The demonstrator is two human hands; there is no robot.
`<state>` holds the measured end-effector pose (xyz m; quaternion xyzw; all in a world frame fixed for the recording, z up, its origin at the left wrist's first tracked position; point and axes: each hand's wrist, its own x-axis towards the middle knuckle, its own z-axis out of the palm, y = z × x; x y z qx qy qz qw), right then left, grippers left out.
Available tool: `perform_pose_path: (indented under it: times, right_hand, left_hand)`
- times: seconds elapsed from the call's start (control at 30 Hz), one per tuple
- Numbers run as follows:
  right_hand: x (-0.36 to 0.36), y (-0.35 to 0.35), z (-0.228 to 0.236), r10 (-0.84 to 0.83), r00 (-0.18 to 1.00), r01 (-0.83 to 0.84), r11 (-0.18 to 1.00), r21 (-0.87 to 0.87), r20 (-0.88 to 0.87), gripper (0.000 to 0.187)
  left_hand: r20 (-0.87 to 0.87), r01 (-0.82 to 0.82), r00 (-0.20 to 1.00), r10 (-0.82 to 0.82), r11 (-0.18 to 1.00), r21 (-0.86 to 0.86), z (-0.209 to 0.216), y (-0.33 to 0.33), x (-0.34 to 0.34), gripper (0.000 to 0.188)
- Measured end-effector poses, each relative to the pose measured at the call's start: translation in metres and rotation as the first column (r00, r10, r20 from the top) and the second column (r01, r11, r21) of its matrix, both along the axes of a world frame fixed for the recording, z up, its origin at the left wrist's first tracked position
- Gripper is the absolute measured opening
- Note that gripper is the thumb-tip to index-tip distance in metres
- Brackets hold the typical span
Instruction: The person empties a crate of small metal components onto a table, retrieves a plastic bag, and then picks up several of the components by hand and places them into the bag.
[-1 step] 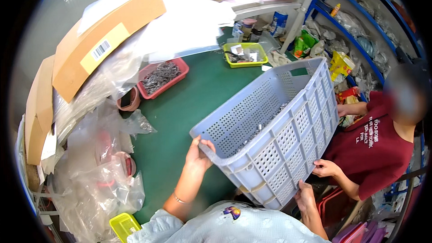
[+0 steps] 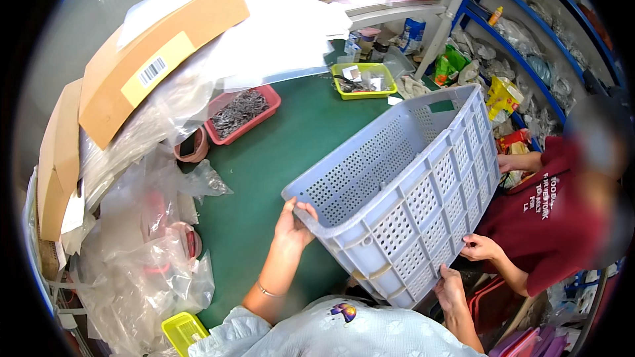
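Our right hand [image 2: 451, 289]: fingers touching the lower edge of a blue-grey, rectangular, perforated plastic crate [image 2: 405, 225]; we cannot tell their closure. Our left hand [image 2: 294, 223]: fingers curled round its rim. Crate: at the flat green tabletop's [image 2: 261, 168] right side. Farther: red rectangular plastic tray [image 2: 252, 125], grey metal pieces [image 2: 240, 110] inside.

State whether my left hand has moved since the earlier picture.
No: your left hand shows no clear shift in any direction against the red tray, and still holds the crate.
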<state>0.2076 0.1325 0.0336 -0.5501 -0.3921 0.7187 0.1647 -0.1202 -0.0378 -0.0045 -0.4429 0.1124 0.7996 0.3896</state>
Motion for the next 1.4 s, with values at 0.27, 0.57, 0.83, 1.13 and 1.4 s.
perform_pose_path:
  times: [0.27,0.57,0.83,1.13,1.4]
  right_hand:
    - [-0.052,-0.003,0.031,0.241,0.971,-0.24,0.968,0.068,-0.006,0.031]
    - [-0.115,0.0,0.042,0.419,0.852,-0.519,0.753,0.404,0.314,0.036]
    - [-0.157,-0.005,0.01,0.276,0.909,-0.418,0.594,0.688,0.313,0.038]
    - [-0.154,-0.036,-0.052,0.009,0.997,0.063,0.459,0.886,-0.076,0.028]
    - [-0.2,-0.01,-0.046,0.018,0.933,0.313,0.454,0.834,-0.36,0.053]
  left_hand:
    - [-0.044,-0.173,0.984,0.174,0.984,0.038,-0.068,-0.002,-0.052,0.018]
    - [-0.116,-0.201,0.969,0.218,0.97,0.139,-0.125,0.006,-0.105,0.038]
    - [-0.009,-0.262,0.965,0.263,0.963,0.056,-0.118,-0.001,-0.123,0.036]
    - [-0.764,-0.399,0.626,-0.16,0.776,-0.489,-0.095,-0.039,0.008,0.038]
    - [-0.862,-0.474,0.002,-0.508,0.758,-0.448,-0.104,-0.012,0.114,0.064]
